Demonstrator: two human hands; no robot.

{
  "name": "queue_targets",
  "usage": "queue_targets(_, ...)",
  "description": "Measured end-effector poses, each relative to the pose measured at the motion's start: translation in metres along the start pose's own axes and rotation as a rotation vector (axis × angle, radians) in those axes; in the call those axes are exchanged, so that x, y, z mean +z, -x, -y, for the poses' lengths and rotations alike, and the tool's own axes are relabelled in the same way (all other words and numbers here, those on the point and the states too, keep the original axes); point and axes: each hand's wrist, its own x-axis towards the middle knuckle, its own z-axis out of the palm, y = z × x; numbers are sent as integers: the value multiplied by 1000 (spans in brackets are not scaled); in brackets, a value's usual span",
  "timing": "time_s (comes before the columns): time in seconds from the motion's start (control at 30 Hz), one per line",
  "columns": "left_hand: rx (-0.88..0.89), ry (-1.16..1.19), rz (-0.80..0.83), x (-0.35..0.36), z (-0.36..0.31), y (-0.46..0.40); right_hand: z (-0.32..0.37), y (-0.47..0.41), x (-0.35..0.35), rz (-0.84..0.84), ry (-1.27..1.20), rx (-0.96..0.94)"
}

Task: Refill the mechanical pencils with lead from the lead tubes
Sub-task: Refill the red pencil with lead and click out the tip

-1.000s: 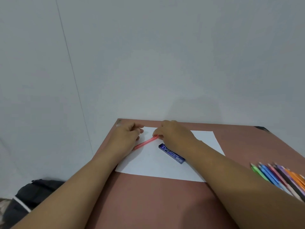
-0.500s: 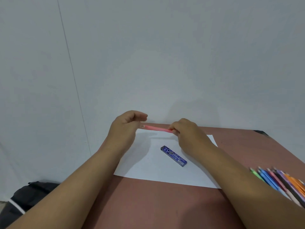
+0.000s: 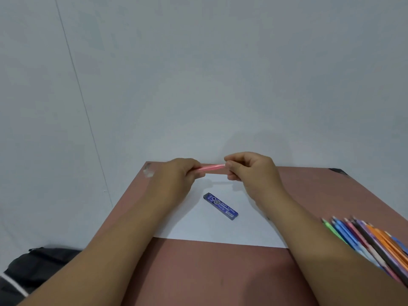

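A slim pink plastic mechanical pencil (image 3: 211,167) was held level above the white paper sheet (image 3: 220,230), pinched at either end by the left grip (image 3: 180,173) and right grip (image 3: 249,167); a blue rectangular lead tube (image 3: 220,206) lay beneath.

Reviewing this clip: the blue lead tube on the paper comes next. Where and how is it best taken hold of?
Probably across its long sides near the middle, coming from above. The lead tube lies flat and slantwise on the white paper, apart from everything else, so both long edges are free. Both the left hand and the right hand hold the pink pencil.
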Motion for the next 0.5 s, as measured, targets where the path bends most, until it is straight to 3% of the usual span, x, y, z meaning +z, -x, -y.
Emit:
queue_targets(0.17, -46, 209, 4, 11, 5, -1, 6, 2, 1, -12, -294, 70)
queue_targets(0.3, -46, 198, 11, 10, 8, 1, 5, 1, 2, -44, -307, 56)
queue_targets(0.4, -54, 135, 8, 5, 15, 0, 0, -3, -7, -62, -95, -5)
queue_targets(0.5, -79, 123, 2, 6, 24, -2, -10, -2, -16, 67, 400, -88)
